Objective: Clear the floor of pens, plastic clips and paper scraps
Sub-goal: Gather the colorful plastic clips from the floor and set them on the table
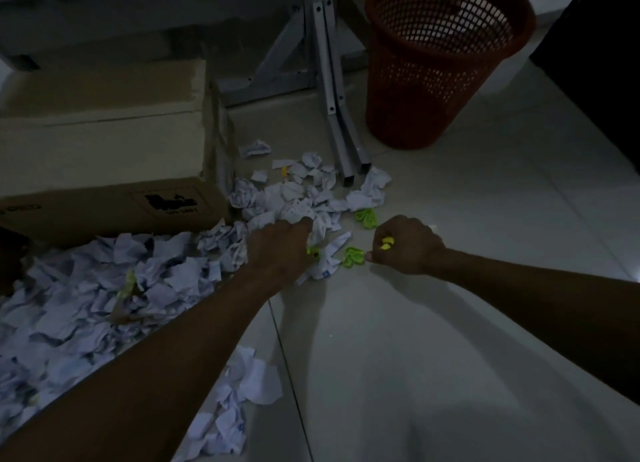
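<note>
Crumpled white paper scraps (104, 288) cover the tiled floor from the left edge to the middle. My left hand (280, 250) reaches into the heap and grips a wad of paper (298, 213); a green clip (313, 252) peeks out beside its fingers. My right hand (407, 245) is curled around a yellow plastic clip (387, 243). Two more green clips lie loose on the floor, one pair (354, 256) between my hands and one (366, 217) just beyond. A small yellow clip (284, 171) sits among the far scraps.
A red mesh waste basket (440, 63) stands at the back right. A cardboard box (104, 156) lies at the left, against the paper heap. Grey metal table legs (341, 115) come down between box and basket. Bare tiles stretch to the right and front.
</note>
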Action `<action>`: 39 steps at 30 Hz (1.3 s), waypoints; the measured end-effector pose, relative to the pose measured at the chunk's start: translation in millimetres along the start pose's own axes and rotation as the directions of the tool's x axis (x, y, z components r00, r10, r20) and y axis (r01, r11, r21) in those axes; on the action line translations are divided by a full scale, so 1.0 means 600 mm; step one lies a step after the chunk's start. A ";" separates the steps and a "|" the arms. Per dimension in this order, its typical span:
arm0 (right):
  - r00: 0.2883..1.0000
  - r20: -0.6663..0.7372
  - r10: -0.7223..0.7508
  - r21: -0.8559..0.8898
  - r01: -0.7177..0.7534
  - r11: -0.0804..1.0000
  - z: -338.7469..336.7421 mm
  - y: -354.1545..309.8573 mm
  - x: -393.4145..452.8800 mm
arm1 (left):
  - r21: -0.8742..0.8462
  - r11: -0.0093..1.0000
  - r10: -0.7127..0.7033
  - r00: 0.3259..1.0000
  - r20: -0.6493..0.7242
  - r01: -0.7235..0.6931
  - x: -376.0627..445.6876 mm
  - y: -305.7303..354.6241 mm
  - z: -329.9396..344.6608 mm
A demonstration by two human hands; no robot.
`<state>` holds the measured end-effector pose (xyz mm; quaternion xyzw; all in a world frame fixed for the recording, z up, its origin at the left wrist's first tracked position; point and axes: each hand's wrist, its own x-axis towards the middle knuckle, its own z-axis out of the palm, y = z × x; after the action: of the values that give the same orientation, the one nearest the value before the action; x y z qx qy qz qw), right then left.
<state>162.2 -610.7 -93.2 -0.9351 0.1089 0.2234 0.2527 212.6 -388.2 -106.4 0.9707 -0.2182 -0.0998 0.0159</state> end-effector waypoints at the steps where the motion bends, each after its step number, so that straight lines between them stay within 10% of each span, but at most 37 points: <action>1: 0.999 -0.028 -0.020 -0.090 0.017 0.996 0.009 -0.002 0.002 | 0.051 0.998 0.020 1.000 0.024 -0.021 0.004 0.002 0.005; 15: 0.986 -0.081 -0.147 -0.357 0.109 0.928 0.069 -0.033 -0.001 | 0.241 0.959 0.205 0.949 -0.238 -0.147 -0.020 0.008 0.054; 18: 0.989 -0.144 -0.024 0.028 0.029 0.999 0.072 -0.011 -0.001 | 0.108 0.977 0.204 0.947 -0.246 -0.182 -0.024 0.010 0.037; 21: 0.974 -0.072 0.215 0.692 -0.107 0.714 0.048 0.001 0.008 | -0.264 0.965 -0.035 0.990 -0.138 -0.003 -0.019 0.003 0.014; 24: 0.946 0.124 0.301 0.865 -0.251 0.434 0.020 0.020 0.016 | -0.849 0.495 -0.242 0.968 0.067 0.183 -0.020 0.011 -0.017; 27: 0.932 0.159 0.327 0.900 -0.272 0.339 0.007 0.032 0.025 | -0.956 0.107 -0.310 0.923 0.230 0.274 -0.027 0.024 -0.033; 31: 0.940 0.168 0.298 0.954 -0.231 0.190 -0.006 0.033 0.040 | -0.911 -0.153 -0.284 0.866 0.411 0.382 -0.032 0.030 -0.035; 34: 0.969 0.238 0.074 0.964 -0.225 -0.143 -0.021 0.038 0.046 | -0.865 -0.290 -0.221 0.851 0.477 0.409 -0.034 0.030 -0.030; 39: 0.961 0.157 -0.229 0.900 -0.235 -0.368 -0.035 0.054 0.048 | -0.833 -0.365 -0.155 0.855 0.495 0.416 -0.036 0.036 -0.031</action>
<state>184.8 -651.5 -104.4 -0.2685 0.2112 0.1635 0.9255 188.4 -398.5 -82.9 0.5759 0.2042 -0.3116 0.7277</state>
